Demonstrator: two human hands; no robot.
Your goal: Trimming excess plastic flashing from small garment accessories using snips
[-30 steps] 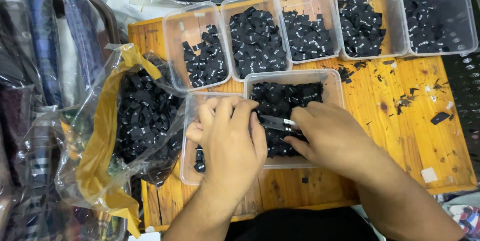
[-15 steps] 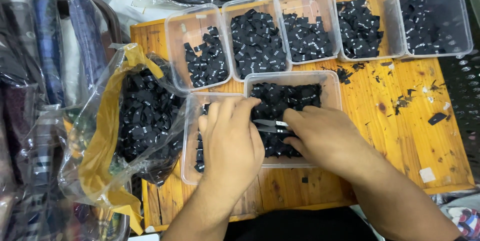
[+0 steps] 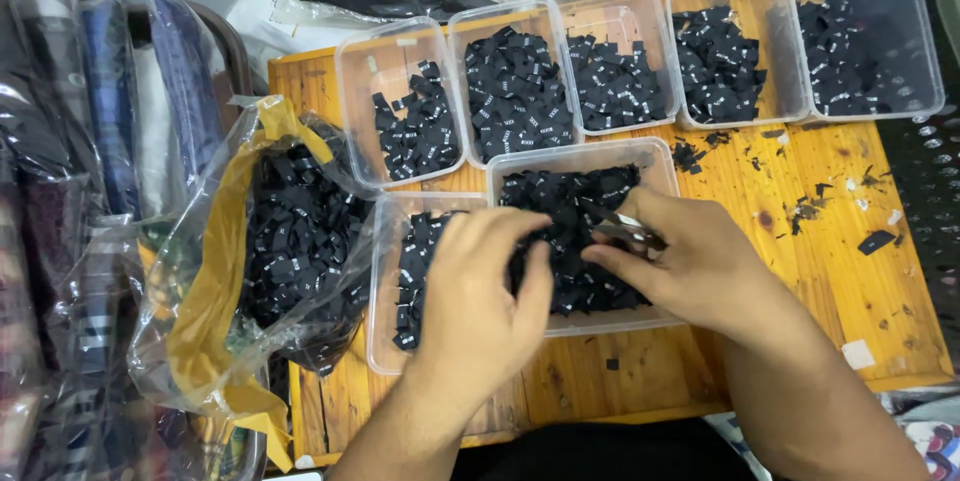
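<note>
Right hand, fingers closed on small metal scissors; left hand, fingers curled down over black fabric labels, grip hidden, so whether it holds one cannot be told; both work above two near clear tubs, keeping labels contained; five further tubs line the wooden table; one plastic bag of labels lies left.

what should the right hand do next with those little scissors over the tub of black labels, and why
Probably snip the label pinched at the left hand, then let it drop. The right hand holds small scissors just above the clear tub of black labels, blades pointing at the left fingertips.
</note>
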